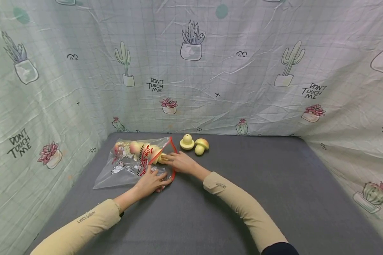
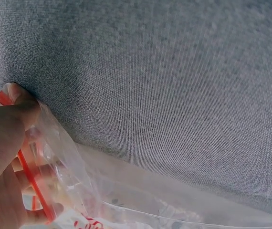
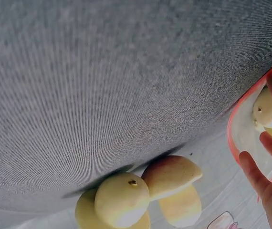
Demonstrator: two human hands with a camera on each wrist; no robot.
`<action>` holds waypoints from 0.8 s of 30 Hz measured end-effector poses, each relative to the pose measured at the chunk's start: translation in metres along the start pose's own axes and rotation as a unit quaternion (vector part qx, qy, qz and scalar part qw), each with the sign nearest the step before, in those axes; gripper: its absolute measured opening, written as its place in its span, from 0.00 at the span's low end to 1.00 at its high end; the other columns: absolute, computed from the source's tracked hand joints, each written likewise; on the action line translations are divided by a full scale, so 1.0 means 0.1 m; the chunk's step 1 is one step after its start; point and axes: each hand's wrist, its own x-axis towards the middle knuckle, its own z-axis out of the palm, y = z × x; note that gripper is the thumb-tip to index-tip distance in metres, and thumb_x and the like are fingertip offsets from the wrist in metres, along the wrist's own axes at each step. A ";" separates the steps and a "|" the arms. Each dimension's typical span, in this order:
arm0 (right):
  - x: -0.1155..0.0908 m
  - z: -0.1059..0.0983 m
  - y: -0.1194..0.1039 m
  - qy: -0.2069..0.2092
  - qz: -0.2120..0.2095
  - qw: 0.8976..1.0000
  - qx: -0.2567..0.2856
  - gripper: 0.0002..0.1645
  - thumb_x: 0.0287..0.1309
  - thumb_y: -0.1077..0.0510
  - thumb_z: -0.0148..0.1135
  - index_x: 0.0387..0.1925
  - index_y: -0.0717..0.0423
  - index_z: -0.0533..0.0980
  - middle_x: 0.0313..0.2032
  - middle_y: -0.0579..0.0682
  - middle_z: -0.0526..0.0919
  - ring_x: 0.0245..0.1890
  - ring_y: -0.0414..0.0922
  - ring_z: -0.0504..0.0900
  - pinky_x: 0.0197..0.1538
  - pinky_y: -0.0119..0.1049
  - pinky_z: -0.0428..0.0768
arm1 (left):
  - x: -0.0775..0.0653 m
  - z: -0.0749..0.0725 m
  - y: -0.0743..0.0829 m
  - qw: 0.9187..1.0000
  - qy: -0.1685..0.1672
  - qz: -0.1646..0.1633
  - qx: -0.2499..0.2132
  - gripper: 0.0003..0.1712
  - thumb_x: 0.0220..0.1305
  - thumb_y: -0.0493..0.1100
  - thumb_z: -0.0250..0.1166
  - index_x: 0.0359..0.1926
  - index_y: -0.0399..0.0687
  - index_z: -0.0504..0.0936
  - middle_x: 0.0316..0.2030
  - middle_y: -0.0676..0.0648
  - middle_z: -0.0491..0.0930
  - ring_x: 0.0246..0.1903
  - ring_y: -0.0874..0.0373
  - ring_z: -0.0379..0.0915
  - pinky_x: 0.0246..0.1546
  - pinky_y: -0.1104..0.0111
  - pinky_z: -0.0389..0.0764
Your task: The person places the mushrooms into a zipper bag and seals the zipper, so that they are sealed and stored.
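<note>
A clear zip bag [image 1: 105,179] with a red zip edge and printed cartoon figures lies at the back left, its mouth facing right. Several yellow-and-reddish toy mushrooms are inside it. My left hand [image 1: 149,183] grips the near part of the red edge; in the left wrist view its thumb [image 2: 17,94] bends over that edge, other fingers showing through the plastic. At the mouth is my right hand [image 1: 182,163], its fingers [image 3: 253,171] spread and fairly straight beside a toy mushroom [image 3: 269,109] just inside. Whether they touch it is unclear.
Two more toy mushrooms stand right of the bag's mouth: one cap-down [image 1: 187,142], one with a reddish cap [image 1: 202,144]. A dark grey cloth [image 1: 242,184] covers the table. Behind and at the sides hangs a printed curtain [image 1: 217,71].
</note>
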 end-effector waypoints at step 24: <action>0.02 0.02 -0.07 -0.017 0.025 0.999 -0.036 0.36 0.56 0.49 0.55 0.65 0.34 0.54 0.67 0.38 0.54 0.59 0.40 0.65 0.42 0.35 0.73 | -0.02 -0.05 0.03 0.999 -0.001 -0.010 0.031 0.33 0.45 0.61 0.60 0.57 0.76 0.67 0.47 0.55 0.73 0.36 0.52 0.73 0.42 0.50 0.71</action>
